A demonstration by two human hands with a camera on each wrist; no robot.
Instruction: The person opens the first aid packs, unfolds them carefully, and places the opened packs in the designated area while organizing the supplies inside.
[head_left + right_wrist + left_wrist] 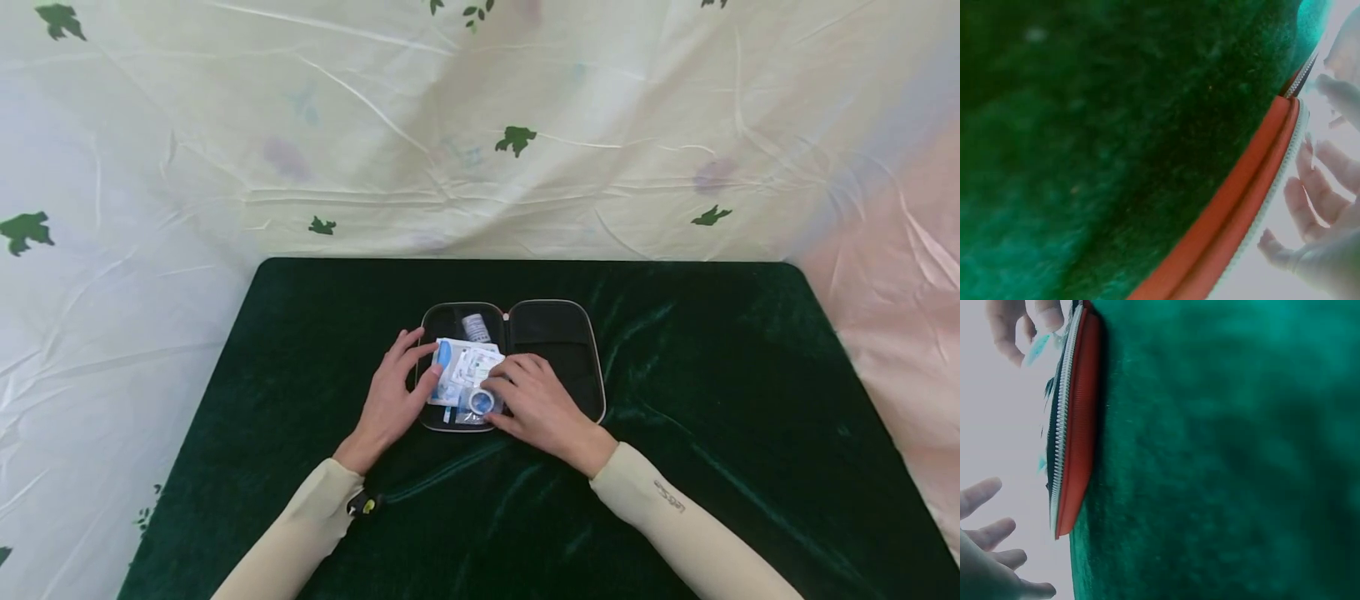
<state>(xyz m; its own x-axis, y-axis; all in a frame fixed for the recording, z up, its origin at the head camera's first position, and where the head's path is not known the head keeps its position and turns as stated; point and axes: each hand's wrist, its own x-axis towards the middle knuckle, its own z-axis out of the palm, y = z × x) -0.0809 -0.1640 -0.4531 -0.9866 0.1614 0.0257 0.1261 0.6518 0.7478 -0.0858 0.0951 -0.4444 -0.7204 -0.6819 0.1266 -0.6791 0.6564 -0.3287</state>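
Note:
An open zippered case [600, 367] with a red outer shell [1082, 425] lies on the table, its two halves spread side by side. Its left half holds flat white and blue packets [450, 375], a small white roll [475, 327] and a roll of tape [481, 402] in a clear plastic bag. At the case's left edge is my left hand [390, 396], fingers spread and fairly straight, the thumb at the packets. My right hand [540, 404] reaches over the middle of the case and pinches the bagged tape roll between thumb and fingers.
A dark green velvet cloth [720, 358] covers the table around the case. Behind the table hangs a pale curtain [600, 167] with green leaf and bird shapes; its folds also run down both sides.

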